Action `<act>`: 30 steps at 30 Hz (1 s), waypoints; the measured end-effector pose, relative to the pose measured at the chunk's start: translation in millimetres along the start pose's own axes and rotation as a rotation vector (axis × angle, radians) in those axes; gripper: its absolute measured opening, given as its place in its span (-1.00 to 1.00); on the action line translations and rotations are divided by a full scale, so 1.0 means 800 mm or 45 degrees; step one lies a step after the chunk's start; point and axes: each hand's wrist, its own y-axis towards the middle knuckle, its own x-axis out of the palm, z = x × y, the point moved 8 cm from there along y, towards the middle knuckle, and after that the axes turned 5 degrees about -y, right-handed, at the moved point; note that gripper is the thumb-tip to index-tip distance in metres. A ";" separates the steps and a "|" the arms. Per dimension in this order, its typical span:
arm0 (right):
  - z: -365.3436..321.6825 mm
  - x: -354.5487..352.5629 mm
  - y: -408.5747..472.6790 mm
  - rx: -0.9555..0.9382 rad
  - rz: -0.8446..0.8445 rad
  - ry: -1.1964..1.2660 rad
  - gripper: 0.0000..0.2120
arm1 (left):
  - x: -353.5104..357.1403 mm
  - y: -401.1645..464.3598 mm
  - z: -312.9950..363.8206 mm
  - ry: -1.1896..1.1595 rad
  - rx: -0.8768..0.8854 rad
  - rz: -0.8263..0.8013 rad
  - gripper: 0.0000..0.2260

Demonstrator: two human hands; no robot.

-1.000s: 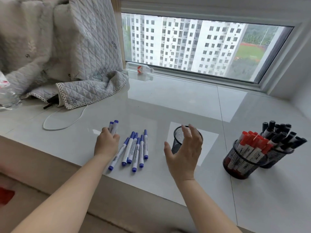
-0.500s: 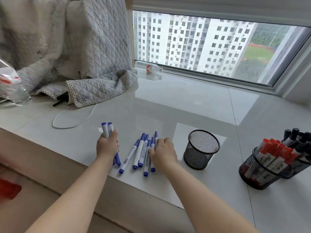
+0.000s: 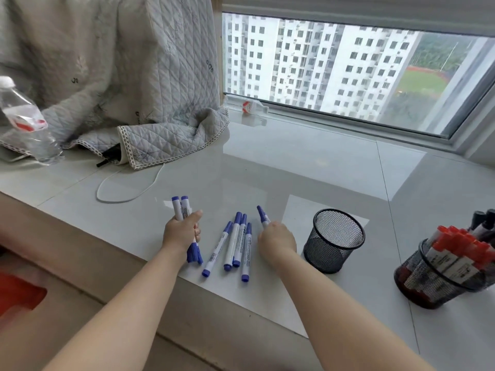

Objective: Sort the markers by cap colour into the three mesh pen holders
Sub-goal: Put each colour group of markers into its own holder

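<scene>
My left hand (image 3: 182, 231) grips two blue-capped markers (image 3: 180, 208), their ends sticking out above and below the fist. My right hand (image 3: 277, 241) holds one blue-capped marker (image 3: 263, 216), its tip pointing up and away. Between the hands several blue-capped markers (image 3: 233, 246) lie side by side on the white sill. Just right of my right hand stands an empty black mesh holder (image 3: 333, 241). At the right edge a mesh holder (image 3: 434, 279) is packed with red-capped markers (image 3: 455, 246). Behind it, black-capped markers (image 3: 483, 223) stick up from a holder that is mostly hidden.
A quilted grey blanket (image 3: 150, 103) is heaped at the back left, with a white cable (image 3: 120, 194) looping out from under it. A clear water bottle (image 3: 25, 124) stands at far left. Another bottle (image 3: 247, 105) lies by the window. The sill's front edge (image 3: 107, 263) drops off below the markers.
My right hand left the empty holder, moved left onto the loose markers and lifted one. My left hand raised its two markers more upright. The view shifted left.
</scene>
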 end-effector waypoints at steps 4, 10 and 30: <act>0.001 -0.020 -0.006 0.003 -0.052 0.314 -0.75 | -0.004 -0.002 0.031 -0.031 0.069 0.082 -0.76; 0.008 -0.088 -0.026 -0.057 0.107 1.089 -0.75 | 0.100 -0.053 0.081 -0.015 0.315 -0.260 -0.84; 0.180 -0.146 -0.039 0.068 0.532 1.482 -0.61 | 0.309 -0.176 0.046 -0.113 0.401 -0.482 -0.80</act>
